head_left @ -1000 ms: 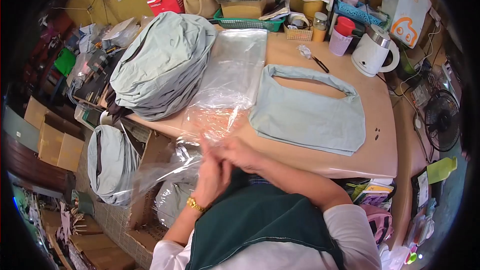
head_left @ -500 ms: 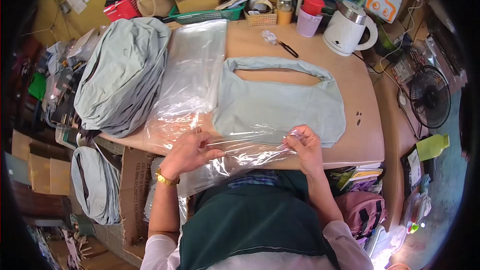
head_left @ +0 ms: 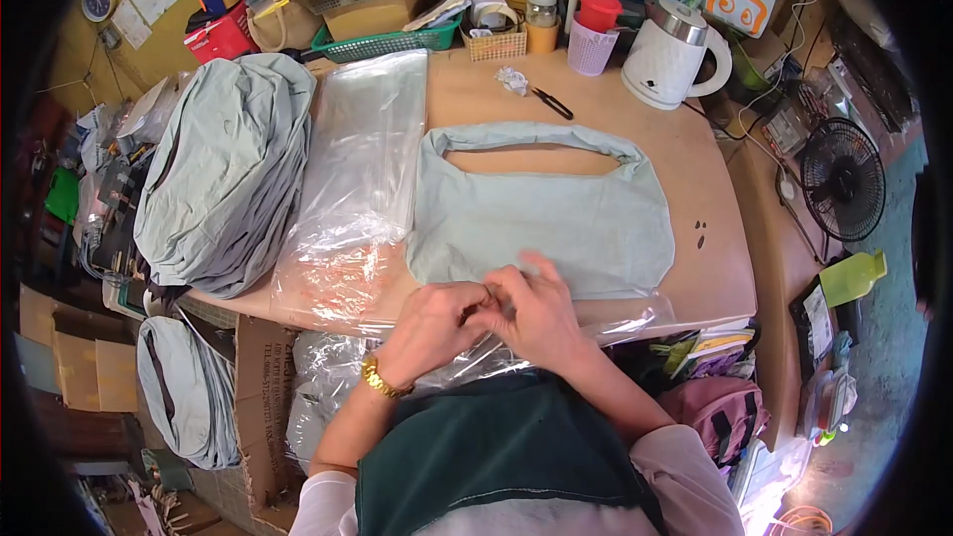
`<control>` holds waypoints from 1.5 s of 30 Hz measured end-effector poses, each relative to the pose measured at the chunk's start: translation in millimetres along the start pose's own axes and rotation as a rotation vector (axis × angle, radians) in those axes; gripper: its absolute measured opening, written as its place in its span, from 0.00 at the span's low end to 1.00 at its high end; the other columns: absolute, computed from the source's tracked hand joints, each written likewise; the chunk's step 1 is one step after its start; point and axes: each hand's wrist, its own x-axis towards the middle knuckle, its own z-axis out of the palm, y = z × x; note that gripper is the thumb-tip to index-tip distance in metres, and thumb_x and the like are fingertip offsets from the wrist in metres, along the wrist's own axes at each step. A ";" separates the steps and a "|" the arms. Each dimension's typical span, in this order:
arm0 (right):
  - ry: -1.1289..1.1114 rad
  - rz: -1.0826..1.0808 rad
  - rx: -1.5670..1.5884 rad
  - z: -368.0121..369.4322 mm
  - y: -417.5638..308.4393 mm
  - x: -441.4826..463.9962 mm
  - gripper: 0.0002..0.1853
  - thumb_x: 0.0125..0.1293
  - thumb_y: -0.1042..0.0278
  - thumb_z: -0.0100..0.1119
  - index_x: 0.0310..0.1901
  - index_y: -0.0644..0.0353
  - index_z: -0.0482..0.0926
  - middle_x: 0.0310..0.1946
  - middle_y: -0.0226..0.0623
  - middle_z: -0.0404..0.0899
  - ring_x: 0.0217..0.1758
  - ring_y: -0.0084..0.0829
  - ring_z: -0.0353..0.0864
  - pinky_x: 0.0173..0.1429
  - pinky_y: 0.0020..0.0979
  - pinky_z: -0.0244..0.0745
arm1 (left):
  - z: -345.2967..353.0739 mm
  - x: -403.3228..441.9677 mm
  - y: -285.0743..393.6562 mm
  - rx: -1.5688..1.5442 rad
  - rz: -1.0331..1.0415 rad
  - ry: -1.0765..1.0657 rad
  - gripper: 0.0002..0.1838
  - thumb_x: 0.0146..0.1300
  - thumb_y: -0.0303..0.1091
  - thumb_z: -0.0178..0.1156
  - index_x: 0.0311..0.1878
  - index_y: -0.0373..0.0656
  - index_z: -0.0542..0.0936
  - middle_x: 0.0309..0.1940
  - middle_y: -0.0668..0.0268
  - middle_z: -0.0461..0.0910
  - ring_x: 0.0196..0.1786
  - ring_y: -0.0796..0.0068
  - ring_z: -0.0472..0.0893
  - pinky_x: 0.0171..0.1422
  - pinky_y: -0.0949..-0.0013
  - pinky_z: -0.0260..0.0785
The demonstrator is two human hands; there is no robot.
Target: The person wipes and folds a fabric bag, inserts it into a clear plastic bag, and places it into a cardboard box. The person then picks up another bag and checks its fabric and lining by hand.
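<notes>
Desk is bearing a flat gray bag; clear plastic is draping along the near edge. Left hand is curling inward above, grip pinching the plastic; right hand is arching against it, closure unclear.

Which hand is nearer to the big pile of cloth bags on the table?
Left. The left hand is to the right of the pile and closer to the body; the right hand is farther right.
</notes>
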 end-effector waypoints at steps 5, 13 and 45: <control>-0.222 0.209 0.236 5.8 16.9 4.7 0.14 0.57 0.60 0.71 0.28 0.58 0.74 0.23 0.37 0.78 0.26 0.38 0.78 0.31 0.35 0.71 | -9.1 -16.4 -39.4 -0.165 -0.117 0.147 0.10 0.67 0.35 0.62 0.34 0.37 0.80 0.26 0.67 0.78 0.30 0.80 0.76 0.35 0.72 0.69; 0.158 -0.558 0.077 44.7 -7.7 20.4 0.13 0.55 0.65 0.70 0.24 0.56 0.73 0.20 0.33 0.69 0.21 0.33 0.72 0.26 0.34 0.67 | 79.1 3.0 -60.0 -1.058 -0.352 0.292 0.22 0.77 0.46 0.47 0.27 0.44 0.74 0.23 0.77 0.72 0.26 0.88 0.67 0.27 0.76 0.59; 0.137 0.029 0.428 29.7 26.4 17.2 0.09 0.67 0.73 0.60 0.29 0.64 0.78 0.16 0.35 0.76 0.17 0.22 0.71 0.23 0.26 0.63 | 15.2 -10.2 -66.5 -1.217 -0.287 0.553 0.04 0.67 0.30 0.63 0.40 0.41 0.80 0.31 0.68 0.84 0.27 0.86 0.76 0.29 0.82 0.65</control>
